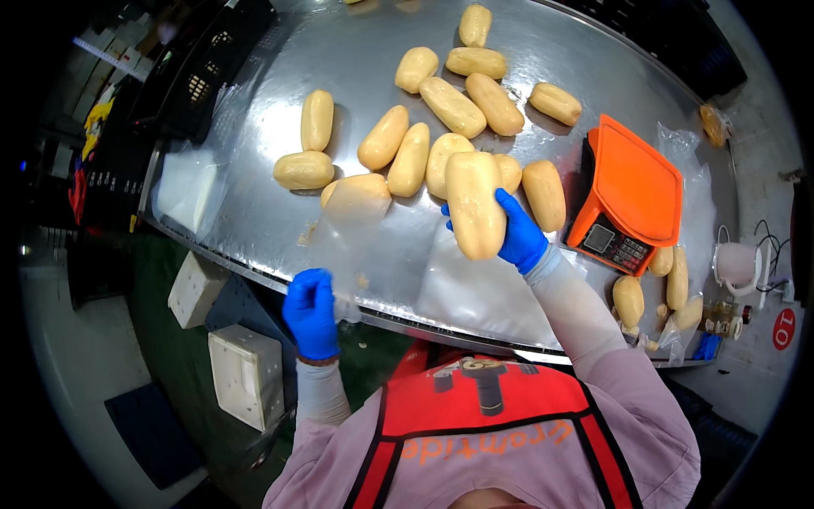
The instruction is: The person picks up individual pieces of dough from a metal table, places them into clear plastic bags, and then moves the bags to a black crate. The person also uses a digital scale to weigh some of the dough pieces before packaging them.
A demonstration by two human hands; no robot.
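Note:
My right hand (520, 233), in a blue glove, grips a large, pale yellow, peeled oblong vegetable (475, 204) and holds it upright above the table. The gloved left hand (311, 316) is at the table's front edge, fingers curled closed on a clear plastic bag (343, 233). Blurred and see-through, the bag spreads up over the table and partly covers one peeled vegetable (366, 188). Several more of these vegetables (452, 107) lie scattered on the metal table (365, 51) beyond my hands. Flat clear bags (475, 284) lie by my right forearm.
An orange-topped digital scale (634, 187) stands on the right, with several peeled vegetables (627, 300) and small jars (725, 320) nearby. More clear bags (188, 187) lie at the left corner. White foam boxes (246, 377) sit on the floor below; a black crate (199, 81) is at far left.

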